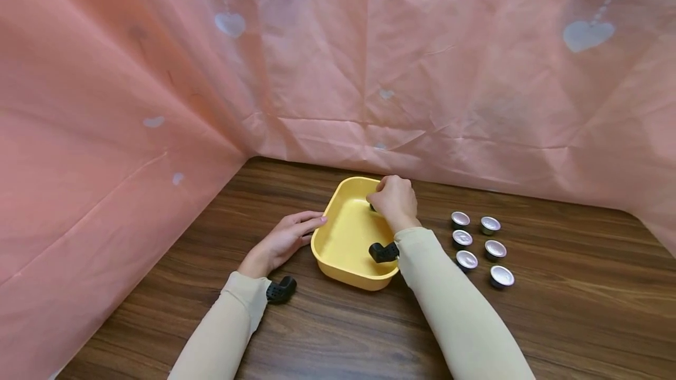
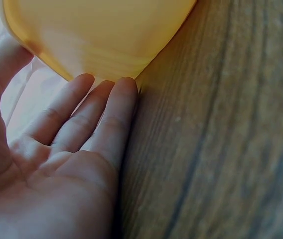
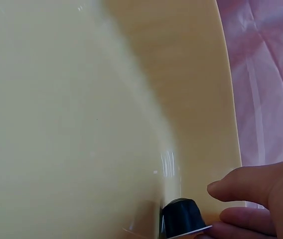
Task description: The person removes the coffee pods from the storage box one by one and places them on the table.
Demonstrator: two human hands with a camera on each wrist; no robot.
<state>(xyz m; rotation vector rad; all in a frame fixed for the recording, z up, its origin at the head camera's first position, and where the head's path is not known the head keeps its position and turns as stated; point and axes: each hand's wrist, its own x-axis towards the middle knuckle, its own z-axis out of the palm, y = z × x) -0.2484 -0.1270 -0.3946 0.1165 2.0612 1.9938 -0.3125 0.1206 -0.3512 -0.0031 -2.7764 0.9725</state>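
Note:
My left hand (image 1: 287, 236) has its fingertips against the near-left outer wall of a yellow tray (image 1: 355, 279). In the left wrist view its palm shows, with the fingers (image 2: 109, 117) nearly straight and touching the tray wall. My right hand (image 1: 396, 199) reaches over the tray's far right corner. A dark coffee capsule (image 3: 181, 218) with a flat lid rim is inside there, close against the tray's inner surface. The thumb stands apart from the capsule, while the other fingertips are right at its rim. In the head view, the right hand hides most of this capsule.
On the wooden table (image 1: 573, 286), several capsules (image 1: 495, 249) with pale lids facing up stand in two columns right of the tray. Pink cloth (image 1: 422, 75) hangs behind and at the left. Each wrist wears a black camera mount (image 1: 282, 290).

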